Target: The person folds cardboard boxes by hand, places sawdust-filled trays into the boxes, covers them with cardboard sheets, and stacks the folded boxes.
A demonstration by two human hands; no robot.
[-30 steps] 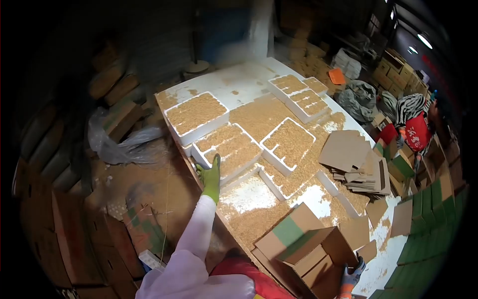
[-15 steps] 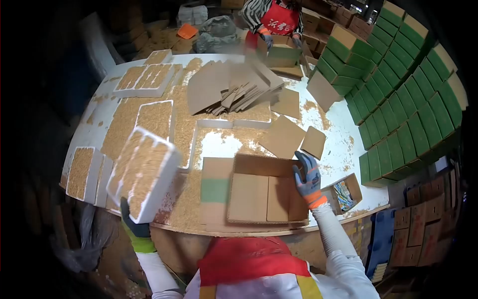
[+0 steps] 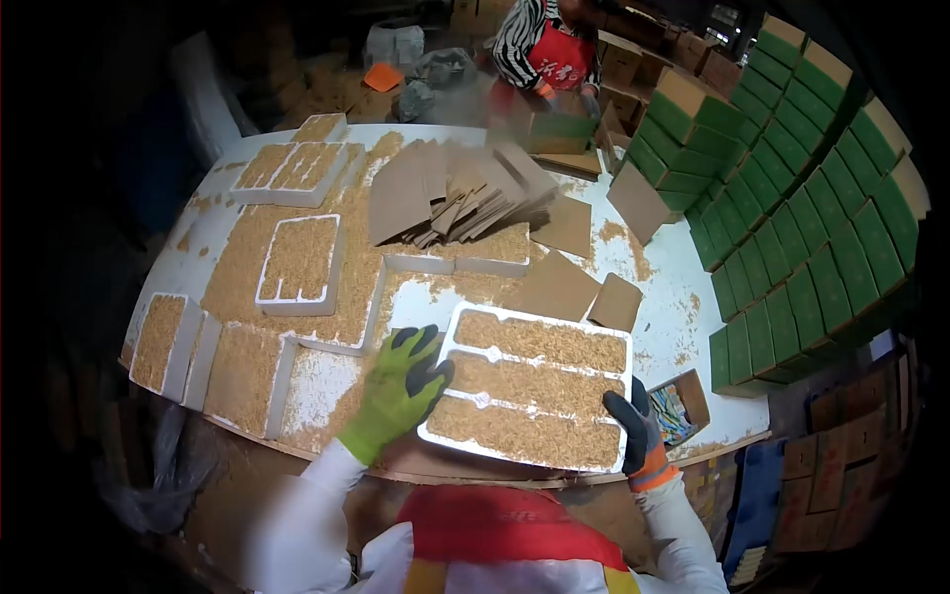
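Observation:
A white foam tray [image 3: 534, 386] filled with brown shavings in three rows is held in front of me, over the cardboard box, which it almost fully hides. My left hand [image 3: 401, 386], in a green glove with dark fingertips, presses its fingers against the tray's left edge. On the right edge, my right hand [image 3: 641, 428], in a grey and orange glove, has its fingers wrapped over the rim. Another filled foam tray [image 3: 300, 261] lies on the white table [image 3: 322, 388], left of a pile of cardboard pieces [image 3: 406, 188].
Foam trays [image 3: 158, 342] line the table's left edge, and more trays [image 3: 297, 168] stand at the back left. Green cartons [image 3: 831, 238] are stacked on the right. A small box of packets [image 3: 678, 411] sits at the front right. A co-worker [image 3: 556, 59] handles a carton across the table.
The foam tray has moved from the left to the middle, over the box. My right hand has left the box's side and taken the tray's right edge. The co-worker's carton has shifted slightly.

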